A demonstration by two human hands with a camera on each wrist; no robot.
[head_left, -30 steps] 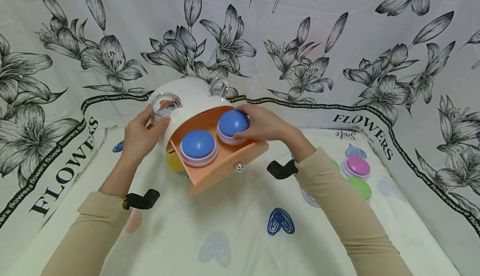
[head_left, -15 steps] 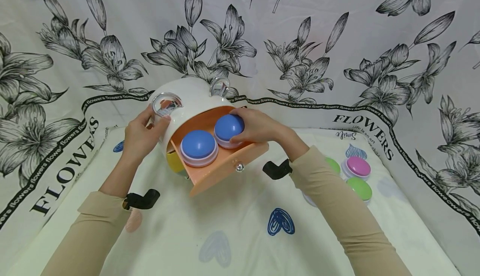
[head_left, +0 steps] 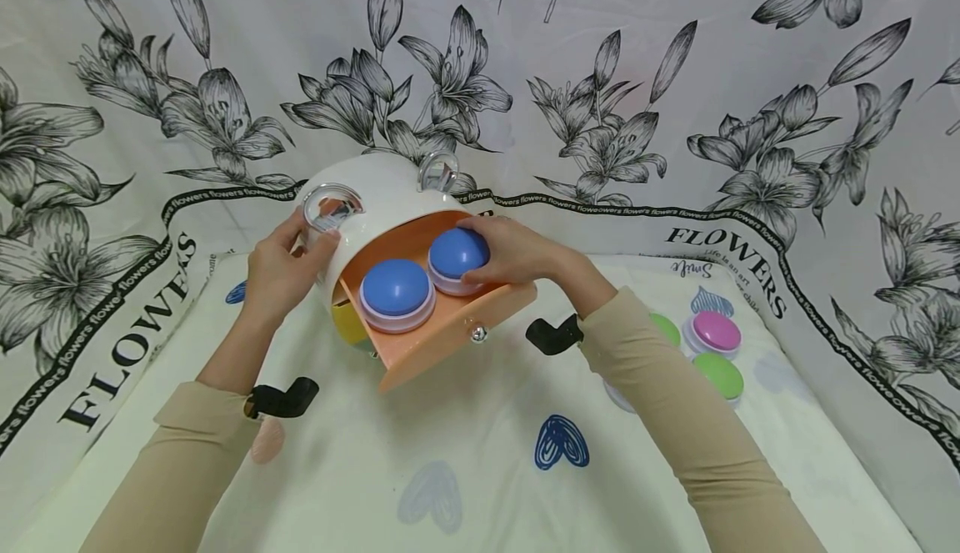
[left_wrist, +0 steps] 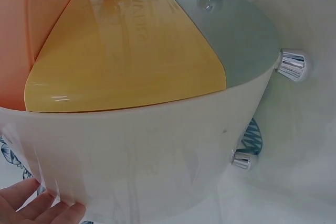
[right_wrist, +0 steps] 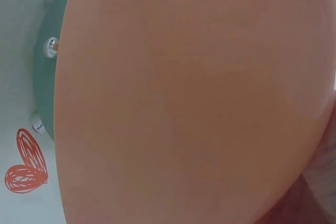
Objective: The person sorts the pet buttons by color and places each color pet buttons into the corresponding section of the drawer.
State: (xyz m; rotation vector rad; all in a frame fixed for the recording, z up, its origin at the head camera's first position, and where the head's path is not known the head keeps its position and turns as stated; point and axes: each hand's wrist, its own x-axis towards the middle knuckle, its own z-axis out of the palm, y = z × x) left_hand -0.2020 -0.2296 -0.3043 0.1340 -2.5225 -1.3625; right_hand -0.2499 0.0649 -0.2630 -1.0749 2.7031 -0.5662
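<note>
A white domed drawer cabinet (head_left: 378, 186) with clear ring ears stands at the centre of the head view, its orange drawer (head_left: 450, 332) pulled out. Inside sit two round pieces with blue domed tops and pale bases, a left blue-domed piece (head_left: 396, 288) and a right blue-domed piece (head_left: 457, 254). My right hand (head_left: 517, 251) holds the right one between thumb and fingers. My left hand (head_left: 281, 269) rests spread against the cabinet's left side, thumb below the ear; its fingertips (left_wrist: 71, 213) touch the white shell in the left wrist view. The drawer front fills the right wrist view.
Yellow (left_wrist: 126, 51) and green (left_wrist: 231, 30) drawers with silver knobs sit below the orange one. To the right, partly behind my sleeve, lie a pink-topped piece (head_left: 716, 332) and several others, including a green-topped one (head_left: 718, 376). Flowered cloth (head_left: 600, 119) hangs behind.
My right hand has shifted slightly left and down with the right blue-domed piece, bringing it deeper into the orange drawer. It barely moves over the last half second. The left hand stays put.
</note>
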